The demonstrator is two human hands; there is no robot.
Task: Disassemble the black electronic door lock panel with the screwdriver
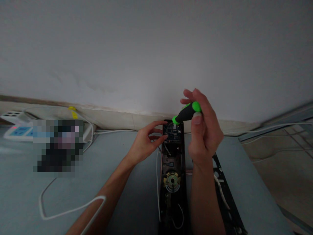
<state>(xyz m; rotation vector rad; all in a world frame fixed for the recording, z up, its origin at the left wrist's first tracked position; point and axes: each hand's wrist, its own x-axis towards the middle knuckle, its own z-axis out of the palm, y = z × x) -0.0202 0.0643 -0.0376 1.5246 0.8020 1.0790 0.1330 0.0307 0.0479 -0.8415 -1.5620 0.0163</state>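
Note:
A long, narrow black device housing (183, 156) lies open on the table, its inside facing up. At its far end sits a dark circuit board (172, 133), and nearer to me a round speaker (172, 180). My left hand (146, 140) is at the housing's left edge, thumb on the board and fingers along the side. In my right hand (206, 133) is a screwdriver (187, 112) with a black and green handle. It tilts down to the left over the board's upper part; its tip is hard to make out.
To the right lies a second black frame part (227, 192) with a whitish cable, partly behind my right forearm. A power strip (19, 131) and a blurred-out object (60, 147) are at left. A white cable (66, 213) loops over my left forearm. The wall (146, 65) rises behind.

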